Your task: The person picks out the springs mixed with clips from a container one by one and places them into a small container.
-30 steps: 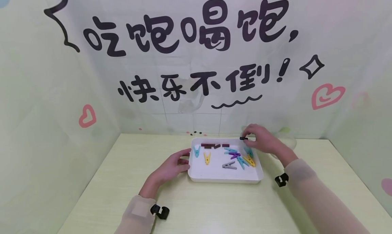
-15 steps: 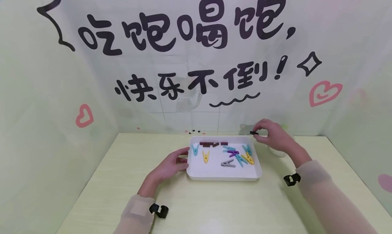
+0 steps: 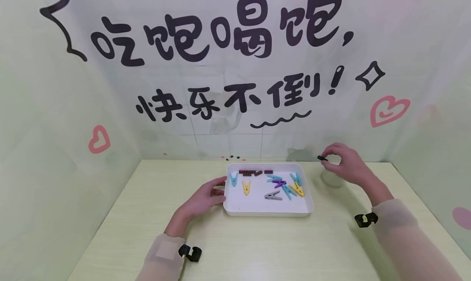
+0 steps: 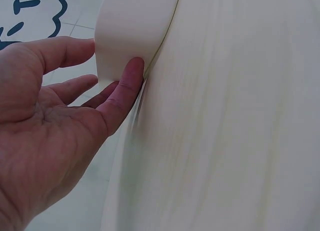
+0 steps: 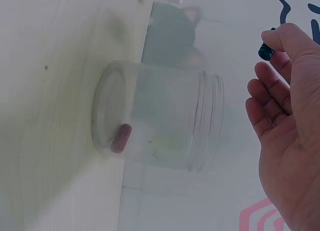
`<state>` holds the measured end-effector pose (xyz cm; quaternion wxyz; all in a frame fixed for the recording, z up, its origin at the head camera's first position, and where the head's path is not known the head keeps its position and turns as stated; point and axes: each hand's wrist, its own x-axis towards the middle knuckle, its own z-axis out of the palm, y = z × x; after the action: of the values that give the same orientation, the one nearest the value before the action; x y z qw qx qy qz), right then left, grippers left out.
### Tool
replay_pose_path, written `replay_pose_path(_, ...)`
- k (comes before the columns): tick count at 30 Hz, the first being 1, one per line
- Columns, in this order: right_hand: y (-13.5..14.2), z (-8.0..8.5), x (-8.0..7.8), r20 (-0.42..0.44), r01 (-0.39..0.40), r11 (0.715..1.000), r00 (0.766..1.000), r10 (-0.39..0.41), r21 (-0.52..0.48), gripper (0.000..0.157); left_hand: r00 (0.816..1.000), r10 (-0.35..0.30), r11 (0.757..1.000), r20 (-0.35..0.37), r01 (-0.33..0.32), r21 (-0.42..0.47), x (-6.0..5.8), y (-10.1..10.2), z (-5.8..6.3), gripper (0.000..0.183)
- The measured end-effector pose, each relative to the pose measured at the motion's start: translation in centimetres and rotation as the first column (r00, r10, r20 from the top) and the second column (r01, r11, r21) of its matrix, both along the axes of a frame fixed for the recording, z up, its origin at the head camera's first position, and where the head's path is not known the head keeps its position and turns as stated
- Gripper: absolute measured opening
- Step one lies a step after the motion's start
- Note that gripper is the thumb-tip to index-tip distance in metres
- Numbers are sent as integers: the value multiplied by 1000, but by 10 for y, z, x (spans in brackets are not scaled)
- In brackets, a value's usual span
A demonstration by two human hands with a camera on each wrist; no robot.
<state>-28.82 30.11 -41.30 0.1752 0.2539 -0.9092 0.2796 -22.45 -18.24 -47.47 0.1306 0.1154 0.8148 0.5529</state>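
My right hand (image 3: 347,164) pinches a small dark ridged cylinder (image 5: 266,51) between thumb and index finger, the other fingers loosely bent. It is above a clear jar (image 5: 165,91) with a threaded, lidless mouth, standing on the table. Inside, at the jar's bottom, lies a reddish-brown cylinder (image 5: 121,138). My left hand (image 3: 200,199) touches the left wall of a white tray (image 3: 254,205) with thumb and fingertips. Several dark reddish-brown cylinders (image 3: 247,172) lie along the tray's back. Clothespins in light blue, yellow (image 3: 246,187), purple (image 3: 279,183) and grey (image 3: 273,195) lie about in it.
The light wooden table (image 3: 250,244) meets a printed cloth backdrop (image 3: 165,142) behind the tray. Cloth also hangs at both sides. In the head view the jar is hard to make out, partly behind my right hand.
My right hand has moved right with the dark cylinder, from the tray's back right corner to the jar. My left hand stays on the tray; the view has shifted slightly.
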Motion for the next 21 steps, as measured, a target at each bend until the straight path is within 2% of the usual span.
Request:
replay_pose_path(11,25,-5,6,-15,58,998,998,-58,-27,13,1000,4,1000,-7,-4,-3,3,0,3,64)
replay_pose_path(21,39,-17,6,49,114,991,993,-111,-73,11,1000,-6,1000,-2,6,5,2,0,1,65)
